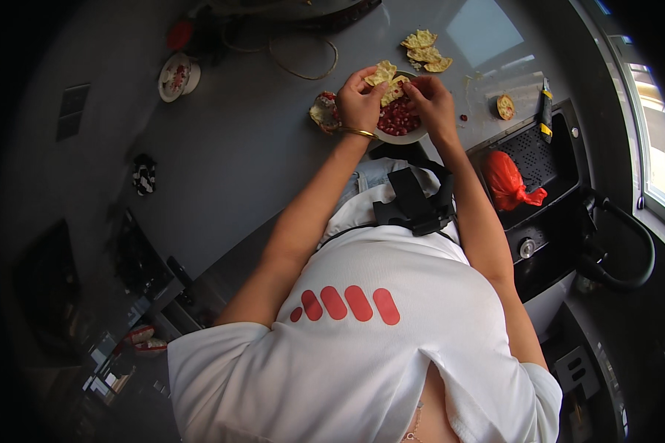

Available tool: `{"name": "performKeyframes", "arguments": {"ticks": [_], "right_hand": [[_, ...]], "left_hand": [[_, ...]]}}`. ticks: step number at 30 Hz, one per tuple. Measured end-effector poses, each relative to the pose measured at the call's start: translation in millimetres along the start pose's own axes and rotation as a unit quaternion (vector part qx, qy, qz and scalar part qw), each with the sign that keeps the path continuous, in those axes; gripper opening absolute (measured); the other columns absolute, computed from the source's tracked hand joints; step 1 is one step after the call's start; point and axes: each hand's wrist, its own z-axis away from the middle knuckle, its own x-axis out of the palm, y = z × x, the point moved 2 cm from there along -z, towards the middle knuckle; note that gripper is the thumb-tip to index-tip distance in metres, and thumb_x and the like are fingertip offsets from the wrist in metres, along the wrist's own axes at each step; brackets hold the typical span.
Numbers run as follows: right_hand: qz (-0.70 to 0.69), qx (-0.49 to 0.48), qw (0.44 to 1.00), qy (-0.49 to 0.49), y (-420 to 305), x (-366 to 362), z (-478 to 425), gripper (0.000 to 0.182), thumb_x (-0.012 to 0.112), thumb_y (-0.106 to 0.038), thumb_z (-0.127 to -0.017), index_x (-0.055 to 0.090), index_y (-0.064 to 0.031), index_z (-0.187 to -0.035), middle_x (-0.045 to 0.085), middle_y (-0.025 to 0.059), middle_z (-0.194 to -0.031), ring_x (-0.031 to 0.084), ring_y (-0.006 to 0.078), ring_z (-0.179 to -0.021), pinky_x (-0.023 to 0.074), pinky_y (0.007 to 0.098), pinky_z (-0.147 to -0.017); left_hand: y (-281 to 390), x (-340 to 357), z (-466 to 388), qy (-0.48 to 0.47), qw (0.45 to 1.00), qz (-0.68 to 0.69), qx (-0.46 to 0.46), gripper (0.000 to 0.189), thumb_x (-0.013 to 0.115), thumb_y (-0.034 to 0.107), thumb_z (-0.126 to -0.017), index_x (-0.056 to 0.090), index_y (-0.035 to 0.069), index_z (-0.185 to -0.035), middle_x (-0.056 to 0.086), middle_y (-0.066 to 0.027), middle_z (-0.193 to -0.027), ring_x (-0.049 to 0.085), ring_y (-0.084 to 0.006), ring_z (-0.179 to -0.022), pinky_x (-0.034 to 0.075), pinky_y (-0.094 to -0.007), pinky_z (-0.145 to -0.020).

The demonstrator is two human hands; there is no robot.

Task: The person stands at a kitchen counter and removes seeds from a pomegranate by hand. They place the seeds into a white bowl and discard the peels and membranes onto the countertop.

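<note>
My left hand [361, 98], with a gold bangle at the wrist, grips a pale yellow piece of pomegranate rind [382, 73]. The fingers of my right hand [433, 102] pinch the right edge of the lower part of this rind [394, 93], where a few red arils cling. Whether the rind is one piece or two, I cannot tell. Right beneath both hands sits a light-coloured bowl [405, 138] holding many loose pomegranate arils [398, 119]. Beside my left hand, a larger opened pomegranate portion [326, 113] lies on the grey countertop [244, 144].
Peeled rind pieces [425, 52] lie beyond the bowl. A cut pomegranate end [505, 107] and a yellow-and-black-handled knife [546, 111] lie near the black sink [568, 160]. Inside is a tied red plastic bag [510, 180]; a black faucet [637, 238] curves nearby. A white lidded pot [178, 77] stands far left.
</note>
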Motion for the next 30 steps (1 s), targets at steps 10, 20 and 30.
{"name": "performKeyframes", "arguments": {"ticks": [10, 20, 30], "right_hand": [[-0.064, -0.034, 0.997, 0.0, 7.9, 0.1, 4.0, 0.018, 0.054, -0.009, -0.079, 0.057, 0.0034, -0.091, 0.063, 0.011, -0.077, 0.062, 0.0147, -0.066, 0.0483, 0.025, -0.06], [-0.19, 0.064, 0.979, -0.038, -6.4, 0.9, 7.5, 0.018, 0.054, -0.007, -0.08, 0.05, 0.0044, -0.092, 0.059, 0.0109, -0.078, 0.061, 0.0166, -0.065, 0.0503, 0.024, -0.053], [-0.15, -0.006, 0.987, -0.054, 4.1, -2.4, 4.8, 0.017, 0.055, -0.004, -0.079, 0.047, 0.0026, -0.092, 0.059, 0.0121, -0.078, 0.061, 0.0153, -0.067, 0.0506, 0.0235, -0.054]], "left_hand": [[0.2, 0.1, -0.1, 0.002, 1.0, -0.005, 0.005, 0.03, 0.062, -0.002, -0.07, 0.055, -0.003, -0.098, 0.062, -0.0096, -0.082, 0.058, -0.0104, -0.07, 0.046, -0.0206, -0.063], [7.2, -0.4, 1.5, -0.011, 0.999, -0.029, 0.013, 0.031, 0.06, -0.002, -0.072, 0.053, -0.004, -0.103, 0.061, -0.0083, -0.083, 0.056, -0.0088, -0.071, 0.045, -0.0189, -0.063], [-0.6, -0.6, -0.2, -0.005, 0.998, 0.05, -0.043, 0.031, 0.061, -0.003, -0.072, 0.053, -0.005, -0.102, 0.061, -0.0088, -0.083, 0.057, -0.0093, -0.071, 0.046, -0.0189, -0.064]]}}
